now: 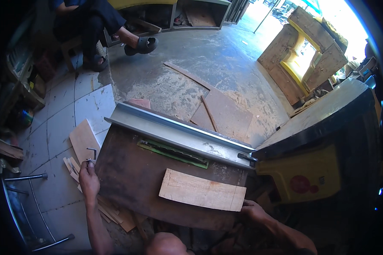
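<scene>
My left hand (89, 176) is closed at the left edge of a brown machine table (127, 170). Its fingers pinch a small bent metal bracket (91, 152) that sticks up above them. On the tabletop lies a pale, slightly curved wooden board (202, 190). My right hand (255, 210) grips the board's near right corner; some of its fingers are hidden. Beyond the board, a green-edged slot insert (173, 153) is set in the table. A long metal channel (178, 134) lies slantwise across the far side, with a dark clamp-like piece (247, 159) at its right end.
Wood offcuts (83, 140) lie on the tiles at left, beside a metal-legged stool (38, 208). A flat brown panel (225, 112) lies on the dusty floor ahead. A seated person's foot (141, 46) shows at the far left. Yellow-and-wood forms (304, 55) stand at right.
</scene>
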Demonstrator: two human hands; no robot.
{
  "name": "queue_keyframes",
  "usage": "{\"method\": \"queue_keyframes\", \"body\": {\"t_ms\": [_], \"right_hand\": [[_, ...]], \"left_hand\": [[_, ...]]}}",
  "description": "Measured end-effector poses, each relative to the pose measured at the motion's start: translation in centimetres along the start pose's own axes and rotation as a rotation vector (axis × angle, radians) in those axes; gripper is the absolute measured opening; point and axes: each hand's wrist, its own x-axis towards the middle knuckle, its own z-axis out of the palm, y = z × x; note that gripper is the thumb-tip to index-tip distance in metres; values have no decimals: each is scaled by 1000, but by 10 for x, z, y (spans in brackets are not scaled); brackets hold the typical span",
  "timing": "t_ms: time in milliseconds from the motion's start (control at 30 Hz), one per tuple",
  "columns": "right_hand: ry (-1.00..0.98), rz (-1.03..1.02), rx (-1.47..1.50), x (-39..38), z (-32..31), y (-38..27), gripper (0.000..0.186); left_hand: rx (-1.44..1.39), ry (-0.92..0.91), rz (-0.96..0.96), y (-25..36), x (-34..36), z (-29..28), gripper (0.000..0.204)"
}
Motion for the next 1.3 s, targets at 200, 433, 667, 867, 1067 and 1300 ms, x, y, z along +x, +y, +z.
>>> {"method": "queue_keyframes", "body": {"t_ms": [200,433,667,867,1067,1300], "right_hand": [[-17,2,-26,-21,23,-28,60],[-86,25,-25,-52,66,-69,52],[-46,61,-180,-79,78,-75,63],[-209,44,-160,-86,120,-102,78],[-227,31,32,-91,154,-88,87],[-222,-37,197,-93,183,-86,76]], "left_hand": [[-43,56,-47,-20,9,12,36],[-66,35,-84,-68,53,3,31],[-141,-70,-131,-74,89,14,31],[-157,-222,-71,-125,185,-5,33],[14,-289,69,-73,228,7,36],[151,-255,184,-100,261,30,36]]}}
